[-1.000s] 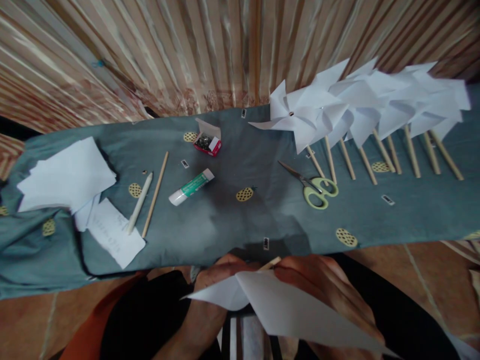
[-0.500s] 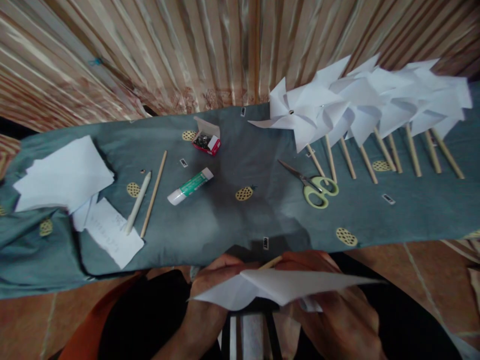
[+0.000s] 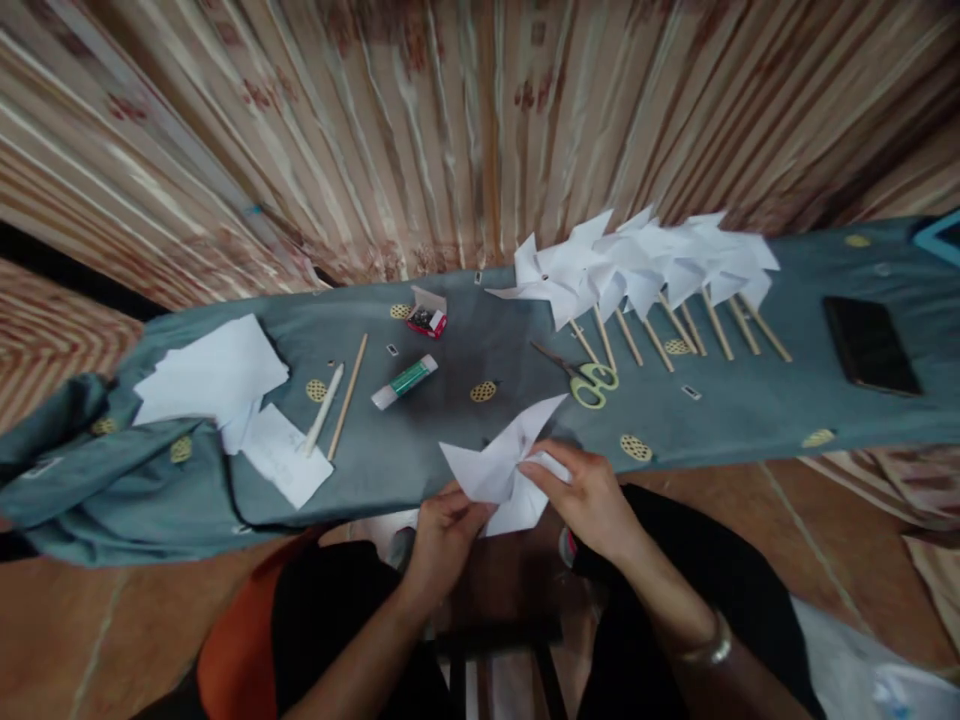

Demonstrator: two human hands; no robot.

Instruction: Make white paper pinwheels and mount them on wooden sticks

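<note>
**Both hands on a folded paper at the desk's near edge**

Head view: The left hand (image 3: pixel 444 522) and right hand (image 3: pixel 592 495) meet at the near edge of the desk (image 3: pixel 750 412), which is draped in a teal cloth (image 3: pixel 90 480). Between them is a white paper (image 3: pixel 496 466), folded into pointed flaps, one tip rising toward the middle of the desk. The left hand's fingers close on its lower left part. The right hand's fingers pinch a flap on its right side. The paper lies partly over the cloth and partly past the edge, above the person's lap.

Beyond it, scissors (image 3: pixel 589 379) with green handles lie just right of centre. A row of finished pinwheels (image 3: pixel 637 265) on wooden sticks lies behind them, overlapping one another. A glue stick (image 3: pixel 405 381) lies left of centre, and an open red box (image 3: pixel 427 319) sits farther back. Left of the glue, a stick (image 3: pixel 348 396) and a white pen (image 3: pixel 324 409) lie side by side, the pen's end resting on a slip of paper. Loose sheets (image 3: pixel 214 372) are heaped beside them. A dark phone (image 3: pixel 870 345) lies far right. A striped curtain (image 3: pixel 450 130) hangs behind the desk.
</note>
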